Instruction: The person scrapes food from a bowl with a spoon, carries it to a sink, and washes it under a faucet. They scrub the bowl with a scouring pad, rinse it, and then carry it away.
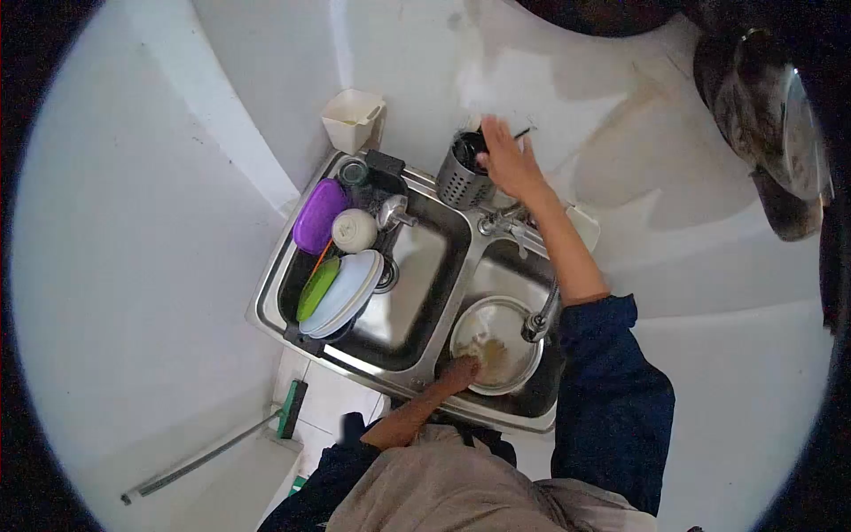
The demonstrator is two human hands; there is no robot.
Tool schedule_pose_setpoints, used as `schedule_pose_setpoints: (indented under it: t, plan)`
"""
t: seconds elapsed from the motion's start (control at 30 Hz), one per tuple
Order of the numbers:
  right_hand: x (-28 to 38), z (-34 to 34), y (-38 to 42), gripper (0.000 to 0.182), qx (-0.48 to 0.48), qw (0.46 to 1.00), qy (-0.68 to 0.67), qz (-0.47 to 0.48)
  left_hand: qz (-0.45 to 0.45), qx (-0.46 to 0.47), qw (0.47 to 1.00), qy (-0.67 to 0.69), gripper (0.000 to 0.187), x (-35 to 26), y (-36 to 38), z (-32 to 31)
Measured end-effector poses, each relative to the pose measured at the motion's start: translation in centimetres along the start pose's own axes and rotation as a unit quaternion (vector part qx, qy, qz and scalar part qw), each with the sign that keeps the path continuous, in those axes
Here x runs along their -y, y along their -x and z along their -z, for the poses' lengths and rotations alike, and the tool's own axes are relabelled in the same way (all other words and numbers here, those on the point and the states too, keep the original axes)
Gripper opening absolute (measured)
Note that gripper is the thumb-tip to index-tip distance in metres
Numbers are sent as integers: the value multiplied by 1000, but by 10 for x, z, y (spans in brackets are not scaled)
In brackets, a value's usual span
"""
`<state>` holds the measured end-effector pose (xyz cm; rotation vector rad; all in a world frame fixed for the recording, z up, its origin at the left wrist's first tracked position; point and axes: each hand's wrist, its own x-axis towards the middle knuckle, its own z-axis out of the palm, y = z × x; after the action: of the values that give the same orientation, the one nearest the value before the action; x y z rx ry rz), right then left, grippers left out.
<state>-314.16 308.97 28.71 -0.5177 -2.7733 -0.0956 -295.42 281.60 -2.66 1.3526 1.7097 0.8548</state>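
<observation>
Two bare hands in view, both at the double sink [422,285], centre of frame. We mark the left hand [456,376] at lower centre, on the near-left rim of the round metal basin [509,317], which sits in the sink's right compartment; fingers partly hidden, so we cannot tell if they're clamped or loose. Right hand [512,167] is at upper centre, just beside the perforated utensil holder [461,183], fingers stretched out and apart; contact unclear. Faucet head [534,327] overlaps the basin's right edge. Left of centre, we log pale plates [348,294], green dish [317,291] and purple container [319,215].
</observation>
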Motion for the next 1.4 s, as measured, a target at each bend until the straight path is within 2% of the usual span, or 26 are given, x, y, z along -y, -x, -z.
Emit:
schedule_pose_setpoints:
  t: [0.03, 0.07, 0.17, 0.23, 0.27, 0.3, 0.33, 0.37, 0.4, 0.43, 0.47, 0.5, 0.53, 0.57, 0.63, 0.67, 0.7, 0.77, 0.87, 0.97, 1.07, 1.13, 1.17, 1.23, 1.27, 1.4]
  plan:
    - [2, 17, 2, 50, -61, 998, -10, 7, 24, 25, 999, -25, 24, -12, 0, 18]
    - [3, 35, 7, 48, -120, 993, -20, 11, 29, -38, 998, -47, 28, -5, 0, 13]
    - [15, 118, 71, 38, -219, 953, -206, -46, 48, -192, 976, -88, 43, 1, -1, 0]
    - [2, 122, 138, 27, -347, 893, -244, -150, 61, -250, 961, -102, 52, -10, -3, 9]
    - [-4, 113, 174, 25, -363, 855, -272, -249, 62, -274, 953, -112, 55, -4, -4, 2]
    - [-11, 95, 214, 24, -377, 806, -299, -344, 54, -287, 947, -130, 57, 36, -13, -31]
    - [-24, 67, 257, 25, -349, 783, -323, -400, 84, -282, 952, -86, 57, 41, -16, -35]
    - [-33, 36, 303, 27, -224, 775, -278, -521, 116, -279, 952, -42, 57, 45, -18, -38]
    - [-38, -16, 357, 30, -205, 775, -289, -522, 185, -250, 948, 65, 56, 17, -14, -16]
    - [-38, -45, 396, 28, -104, 843, -207, -486, 161, -118, 977, -79, 49, 107, -27, -78]
    - [-35, -67, 430, 36, 15, 863, -190, -468, 99, -3, 972, -214, 42, 175, -39, -124]
    - [-37, -119, 488, 40, 94, 862, -135, -479, 205, -143, 968, 1, 40, 128, -22, -77]
    - [-29, -148, 520, 40, 19, 871, -186, -454, 229, -185, 954, 49, 38, 105, -19, -58]
    - [-29, -159, 527, 41, 63, 796, -271, -538, 237, -204, 948, 61, 37, 93, -16, -47]
    - [-23, -180, 535, 41, 144, 595, -428, -665, 250, -239, 934, 85, 37, 67, -14, -30]
    - [-16, -215, 555, 40, 60, 611, -423, -666, 268, -238, 930, 77, 38, 50, -14, -20]
    - [-13, -219, 558, 38, 55, 682, -318, -656, 295, -188, 935, 55, 40, 24, -12, -2]
    - [-10, -224, 558, 33, 47, 792, -95, -601, 311, -222, 922, 67, 38, -8, -13, 10]
    - [-16, -159, 530, 43, 48, 749, -263, -606, 316, -238, 917, 61, 34, -36, -15, 21]
    - [-22, -146, 514, 18, -41, 706, -319, -631, 325, -261, 909, 33, 31, -42, -17, 16]
    - [-29, -136, 510, 12, -128, 763, -348, -529, 332, -270, 896, 118, 31, -2, -26, -10]
    - [-31, -134, 505, 12, -166, 696, -455, -530, 314, -265, 887, 210, 32, 52, -31, -37]
    - [-33, -134, 503, 12, -184, 657, -506, -527, 325, -264, 893, 167, 33, 36, -30, -30]
    - [-34, -129, 500, 11, -180, 664, -511, -516, 347, -258, 898, 80, 34, -24, -25, -3]
    - [-34, -125, 498, 10, -177, 667, -513, -511, 342, -272, 896, 78, 34, -27, -23, -6]
    - [-36, -116, 493, 10, -169, 616, -565, -523, 345, -294, 885, 111, 33, -26, -16, -15]
